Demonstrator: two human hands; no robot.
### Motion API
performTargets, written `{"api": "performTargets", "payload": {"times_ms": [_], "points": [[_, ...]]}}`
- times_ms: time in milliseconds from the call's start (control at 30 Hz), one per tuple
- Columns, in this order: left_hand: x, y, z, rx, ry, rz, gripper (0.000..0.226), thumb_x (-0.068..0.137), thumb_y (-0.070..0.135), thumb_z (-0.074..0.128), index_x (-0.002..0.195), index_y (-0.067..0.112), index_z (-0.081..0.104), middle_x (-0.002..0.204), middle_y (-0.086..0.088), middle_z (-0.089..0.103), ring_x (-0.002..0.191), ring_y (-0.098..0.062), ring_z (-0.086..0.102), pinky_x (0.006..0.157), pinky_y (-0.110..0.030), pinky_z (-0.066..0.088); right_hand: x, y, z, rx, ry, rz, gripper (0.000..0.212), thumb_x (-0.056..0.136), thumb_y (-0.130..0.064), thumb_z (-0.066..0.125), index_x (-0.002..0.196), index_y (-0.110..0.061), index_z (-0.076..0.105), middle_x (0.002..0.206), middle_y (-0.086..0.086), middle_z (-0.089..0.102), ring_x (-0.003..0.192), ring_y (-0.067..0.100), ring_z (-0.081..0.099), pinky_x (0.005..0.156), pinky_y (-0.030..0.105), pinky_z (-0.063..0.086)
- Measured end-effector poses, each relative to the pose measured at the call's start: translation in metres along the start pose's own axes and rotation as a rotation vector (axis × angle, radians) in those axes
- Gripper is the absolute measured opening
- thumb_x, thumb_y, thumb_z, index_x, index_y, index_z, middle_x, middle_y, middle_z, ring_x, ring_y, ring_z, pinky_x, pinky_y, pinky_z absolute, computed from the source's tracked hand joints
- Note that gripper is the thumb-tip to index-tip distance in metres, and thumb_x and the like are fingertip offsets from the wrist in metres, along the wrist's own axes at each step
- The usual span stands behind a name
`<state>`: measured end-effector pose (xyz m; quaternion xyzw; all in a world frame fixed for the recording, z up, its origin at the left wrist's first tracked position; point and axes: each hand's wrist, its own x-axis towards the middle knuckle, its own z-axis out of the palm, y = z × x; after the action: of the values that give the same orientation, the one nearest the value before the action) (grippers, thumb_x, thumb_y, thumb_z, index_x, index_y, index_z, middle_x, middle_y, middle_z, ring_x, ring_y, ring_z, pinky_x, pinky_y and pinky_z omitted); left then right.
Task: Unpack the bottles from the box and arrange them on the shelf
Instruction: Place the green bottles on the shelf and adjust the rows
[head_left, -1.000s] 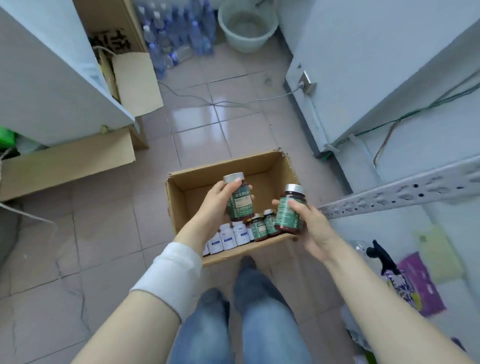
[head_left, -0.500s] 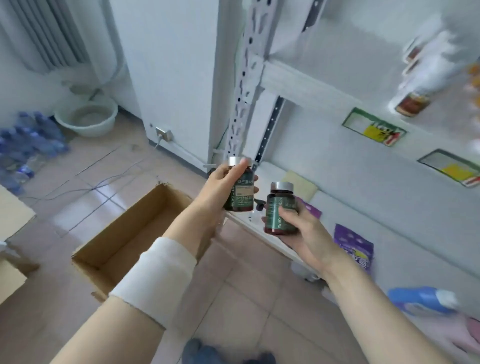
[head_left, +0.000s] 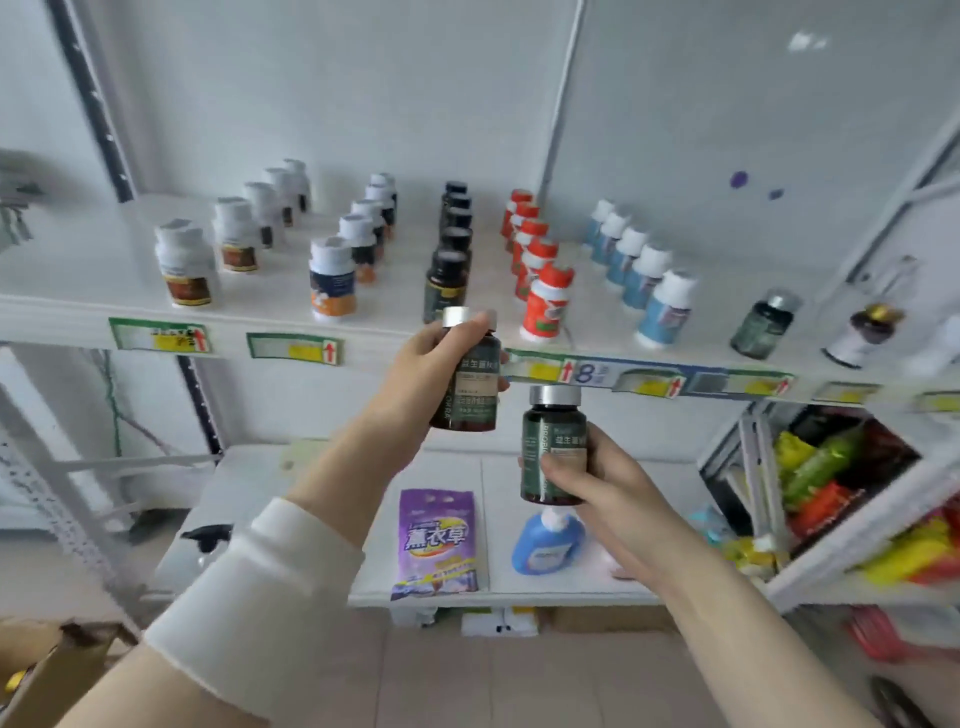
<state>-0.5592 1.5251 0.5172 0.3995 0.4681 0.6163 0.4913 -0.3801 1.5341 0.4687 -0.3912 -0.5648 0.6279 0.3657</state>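
Overhead, white shelf (head_left: 78, 291) rows, hands (head_left: 431, 364) (head_left: 602, 483) each gripping dark bottles (head_left: 470, 384) (head_left: 553, 447).

Probably a shop: price-tagged shelf (head_left: 363, 325).

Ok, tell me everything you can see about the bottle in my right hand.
The bottle in the right hand is a small dark, glossy container, plastic or glass by its look, with a silver screw cap, a dark green label and a beige panel bearing printed characters. It is held upright in the air, below the upper shelf edge and in front of the lower shelf. The right hand wraps its lower half, thumb across the front. It touches nothing else; the left hand's matching bottle is up and left, apart.
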Motion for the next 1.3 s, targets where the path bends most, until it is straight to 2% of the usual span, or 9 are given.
{"api": "performTargets", "payload": {"times_ms": [67,233,367,500,633,833,1067,1200,1300], "points": [[0.010,0.003,0.057,0.002,-0.059,0.000,0.019,0.090,0.034,0.055,0.093,0.016,0.059,0.078,-0.001,0.069,0.064,-0.015,0.066,0.063,-0.029,0.055,-0.014,-0.016,-0.048,0.001,0.052,-0.024,0.030,0.088,-0.004,0.055,0.112,-0.021,0.055,0.105,0.003,0.065,0.106,0.021,0.059,0.096,0.038,0.047],[0.041,0.011,0.161,0.055,-0.192,0.027,0.019,0.088,0.036,0.056,0.093,0.018,0.059,0.079,0.001,0.069,0.060,-0.010,0.069,0.056,-0.026,0.055,-0.026,-0.058,-0.142,0.094,0.175,-0.118,0.031,0.081,-0.001,0.058,0.108,-0.017,0.057,0.104,0.006,0.066,0.104,0.025,0.061,0.084,0.032,0.051],[0.075,0.014,0.220,0.108,-0.254,0.033,0.022,0.090,0.033,0.057,0.099,0.013,0.059,0.084,-0.001,0.069,0.070,-0.015,0.069,0.067,-0.030,0.058,-0.017,-0.085,-0.199,0.163,0.228,-0.171,0.034,0.078,0.002,0.057,0.107,-0.016,0.057,0.103,0.007,0.065,0.096,0.021,0.063,0.072,0.027,0.056],[0.125,0.017,0.262,0.169,-0.312,0.067,0.019,0.091,0.033,0.056,0.098,0.016,0.058,0.092,-0.002,0.069,0.085,-0.018,0.066,0.082,-0.036,0.055,0.012,-0.109,-0.246,0.160,0.228,-0.182,0.057,0.071,-0.005,0.064,0.126,-0.009,0.050,0.121,0.016,0.061,0.113,0.032,0.058,0.094,0.046,0.049],[0.188,0.019,0.287,0.321,-0.347,0.142,0.029,0.087,0.042,0.060,0.106,0.020,0.059,0.107,-0.003,0.069,0.098,-0.020,0.065,0.092,-0.042,0.052,0.054,-0.135,-0.289,0.094,0.216,-0.182,0.059,0.073,-0.003,0.065,0.129,-0.008,0.048,0.123,0.018,0.061,0.113,0.031,0.060,0.096,0.044,0.048],[0.282,0.025,0.311,0.477,-0.390,0.186,0.018,0.085,0.043,0.060,0.098,0.031,0.059,0.099,0.005,0.065,0.093,-0.011,0.063,0.084,-0.026,0.049,0.125,-0.171,-0.342,-0.080,0.242,-0.162,0.043,0.079,0.006,0.060,0.120,-0.007,0.053,0.107,0.010,0.065,0.094,0.021,0.064,0.078,0.026,0.053],[0.387,0.009,0.336,0.755,-0.352,0.157,0.033,0.083,0.040,0.065,0.108,0.018,0.061,0.102,-0.003,0.065,0.095,-0.017,0.062,0.085,-0.031,0.052,0.216,-0.183,-0.392,-0.292,0.193,-0.049,0.059,0.072,0.000,0.074,0.122,-0.016,0.048,0.114,0.007,0.063,0.110,0.022,0.059,0.101,0.039,0.046],[0.423,-0.001,0.343,0.891,-0.331,0.109,0.020,0.085,0.033,0.066,0.090,0.015,0.060,0.079,0.003,0.059,0.073,-0.008,0.057,0.055,-0.010,0.046,0.261,-0.180,-0.411,-0.399,0.107,0.020,0.071,0.069,0.004,0.076,0.127,-0.017,0.041,0.112,0.005,0.059,0.114,0.023,0.056,0.104,0.043,0.043],[0.445,-0.004,0.348,0.988,-0.303,0.107,0.018,0.085,0.030,0.066,0.089,0.014,0.059,0.076,0.006,0.058,0.066,-0.004,0.054,0.048,-0.004,0.041,0.295,-0.179,-0.422,-0.436,0.051,0.032,0.071,0.068,0.004,0.076,0.127,-0.012,0.040,0.109,0.005,0.058,0.113,0.023,0.057,0.103,0.043,0.044]]}}
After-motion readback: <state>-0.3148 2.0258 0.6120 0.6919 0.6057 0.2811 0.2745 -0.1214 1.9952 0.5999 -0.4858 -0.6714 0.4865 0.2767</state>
